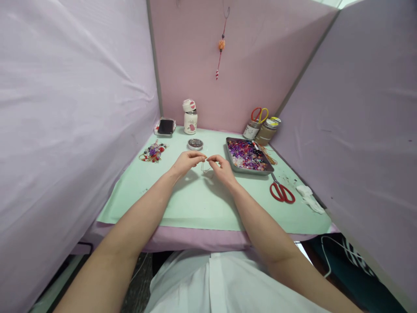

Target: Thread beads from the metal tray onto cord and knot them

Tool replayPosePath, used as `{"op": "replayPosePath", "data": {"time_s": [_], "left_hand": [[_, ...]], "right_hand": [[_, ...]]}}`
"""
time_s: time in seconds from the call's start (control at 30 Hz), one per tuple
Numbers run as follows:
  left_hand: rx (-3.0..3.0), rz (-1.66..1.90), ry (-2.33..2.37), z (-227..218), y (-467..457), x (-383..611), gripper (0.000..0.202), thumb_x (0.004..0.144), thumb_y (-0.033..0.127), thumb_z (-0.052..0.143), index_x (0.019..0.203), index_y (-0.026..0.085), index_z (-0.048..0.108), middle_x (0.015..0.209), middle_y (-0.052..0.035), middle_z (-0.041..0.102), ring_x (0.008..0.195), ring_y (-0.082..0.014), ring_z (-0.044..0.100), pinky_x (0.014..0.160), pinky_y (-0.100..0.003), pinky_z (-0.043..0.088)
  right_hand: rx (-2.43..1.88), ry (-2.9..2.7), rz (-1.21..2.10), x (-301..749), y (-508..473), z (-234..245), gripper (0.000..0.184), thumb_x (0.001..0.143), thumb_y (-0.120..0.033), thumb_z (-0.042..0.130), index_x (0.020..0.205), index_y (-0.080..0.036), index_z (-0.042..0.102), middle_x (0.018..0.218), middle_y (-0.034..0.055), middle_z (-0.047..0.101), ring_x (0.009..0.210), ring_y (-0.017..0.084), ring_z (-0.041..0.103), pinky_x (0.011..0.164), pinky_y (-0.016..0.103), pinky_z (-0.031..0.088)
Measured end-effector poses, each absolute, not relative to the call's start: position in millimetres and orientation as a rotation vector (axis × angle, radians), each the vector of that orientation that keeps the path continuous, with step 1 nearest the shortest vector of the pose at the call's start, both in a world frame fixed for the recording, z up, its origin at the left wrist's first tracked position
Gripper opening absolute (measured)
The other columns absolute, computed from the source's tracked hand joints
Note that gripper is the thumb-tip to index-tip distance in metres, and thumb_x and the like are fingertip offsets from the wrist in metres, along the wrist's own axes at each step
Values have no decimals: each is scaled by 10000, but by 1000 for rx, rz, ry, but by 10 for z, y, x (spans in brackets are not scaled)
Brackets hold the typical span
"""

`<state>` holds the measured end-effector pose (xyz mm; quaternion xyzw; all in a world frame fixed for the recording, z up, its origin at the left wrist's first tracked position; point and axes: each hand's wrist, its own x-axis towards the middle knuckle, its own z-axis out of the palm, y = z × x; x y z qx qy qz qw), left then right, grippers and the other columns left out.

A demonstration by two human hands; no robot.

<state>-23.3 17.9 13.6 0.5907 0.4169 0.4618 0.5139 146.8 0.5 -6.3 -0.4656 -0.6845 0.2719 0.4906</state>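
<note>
Over the middle of the light green mat (202, 208), my left hand (188, 163) and my right hand (222, 168) meet almost fingertip to fingertip. Both are closed in a pinch on a thin tan cord (203, 168), whose loose loops hang below the fingers. Whether a bead sits between the fingertips is too small to tell. Just right of my right hand lies a metal tray (250, 171) full of purple, red and clear beads (244, 152). A small round tin (195, 144) stands just beyond my left hand.
Red-handled scissors (282, 193) and a crumpled white tissue (309, 199) lie at right. Finished-looking beaded strings (153, 152) are heaped at left. Behind stand a phone (166, 127), a white bottle (190, 119) and jars (267, 130), one holding scissors. A beaded charm (221, 45) hangs above.
</note>
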Motion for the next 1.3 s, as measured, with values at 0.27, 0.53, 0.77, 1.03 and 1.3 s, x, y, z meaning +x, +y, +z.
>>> {"op": "replayPosePath", "data": {"time_s": [0.27, 0.53, 0.77, 1.03, 1.3], "left_hand": [[1394, 1112, 1014, 102, 198, -220, 222, 612, 334, 725, 769, 176, 730, 831, -38, 682, 666, -104, 478, 604, -258, 327], [1155, 1123, 948, 172, 170, -249, 258, 599, 305, 766, 791, 141, 711, 756, -44, 639, 619, -70, 444, 544, -219, 305], [930, 962, 793, 168, 207, -294, 282, 569, 234, 801, 785, 112, 667, 706, -18, 577, 520, -21, 366, 438, -178, 202], [954, 895, 773, 139, 201, -286, 249, 589, 248, 788, 773, 142, 658, 627, 31, 490, 483, -26, 305, 409, -191, 161], [972, 853, 751, 130, 172, -255, 217, 618, 251, 764, 762, 134, 649, 587, 41, 442, 495, -32, 349, 415, -189, 178]], "right_hand": [[-1106, -1730, 830, 1391, -71, -43, 159, 728, -343, 585, 724, -192, 635, 774, 9, 655, 772, 153, 571, 801, 310, 427], [-1326, -1730, 480, 1441, -15, -90, 120, 734, -287, 515, 697, -200, 589, 774, 12, 634, 796, 170, 545, 833, 334, 384], [-1557, -1796, 146, 1487, 15, -160, 156, 716, -246, 551, 859, -206, 600, 981, 86, 590, 987, 274, 482, 900, 472, 328], [-940, -2008, 1, 1395, -96, -106, 336, 812, -117, 452, 1081, -262, 590, 1187, 86, 447, 1057, 216, 459, 928, 401, 407], [-826, -2078, -77, 1330, -119, -110, 162, 877, -224, 521, 823, -259, 669, 1098, 58, 534, 1018, 207, 447, 879, 372, 430]]}}
